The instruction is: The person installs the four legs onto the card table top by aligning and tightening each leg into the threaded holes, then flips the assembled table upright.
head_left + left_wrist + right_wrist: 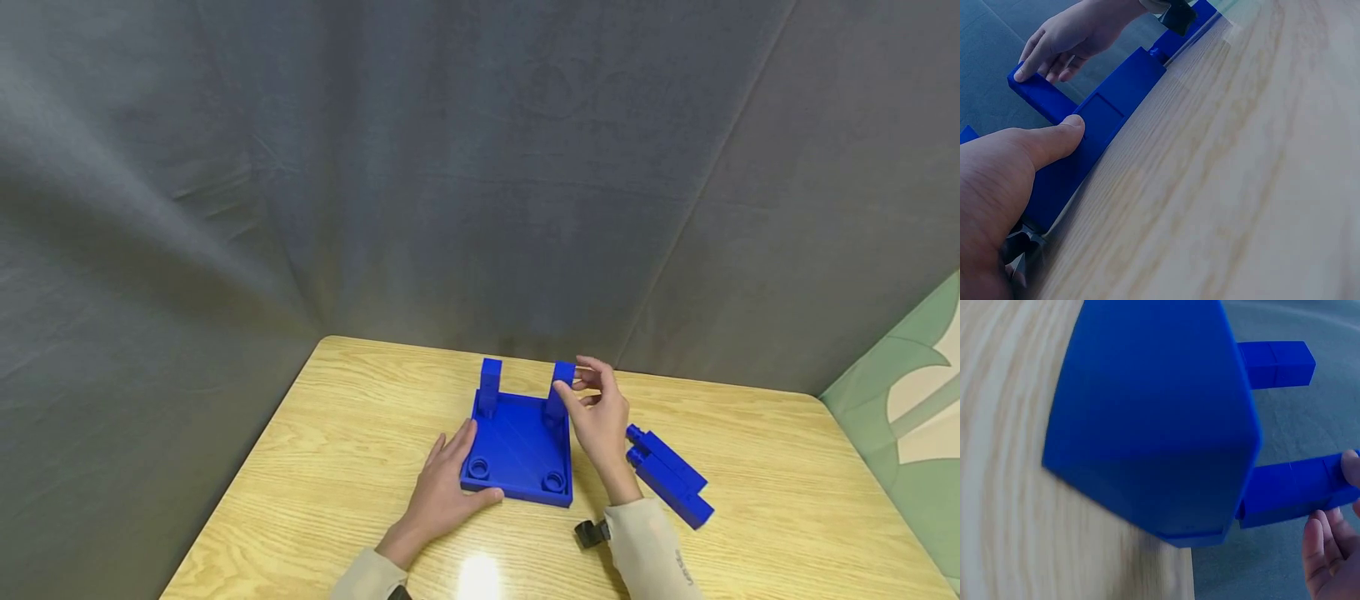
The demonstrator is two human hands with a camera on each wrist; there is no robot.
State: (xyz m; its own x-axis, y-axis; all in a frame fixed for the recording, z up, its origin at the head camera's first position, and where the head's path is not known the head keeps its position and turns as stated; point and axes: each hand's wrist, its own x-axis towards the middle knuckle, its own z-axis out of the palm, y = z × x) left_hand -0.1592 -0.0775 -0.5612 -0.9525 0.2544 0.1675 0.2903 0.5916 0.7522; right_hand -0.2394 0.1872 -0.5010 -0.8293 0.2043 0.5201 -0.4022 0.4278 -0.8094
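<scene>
- Blue plastic makes up the square base plate (521, 450), which lies flat on the wooden table (337, 442), near the middle and toward the far edge.
- Two blue posts stand upright in the plate's far corners: the left post (491, 385) stands free, and the right post (561, 387) is in the grasp of the right hand (600, 417).
- The right hand pinches the top of the right post, thumb on the near side and fingers curled round the far side; the right wrist view shows fingertips (1322, 550) against that post's end.
- The left hand (450, 479) lies on the table against the plate's left edge, fingers fairly straight, thumb pressing the near-left corner; the left wrist view shows the thumb (1054, 140) lying along the plate's side wall.
- Two round sockets (478, 467) in the plate's near corners stand open.
- Two more blue posts (667, 475) lie side by side on the table, just to the right of the right wrist and apart from the plate.
- Grey cloth (450, 167) hangs behind the table.
</scene>
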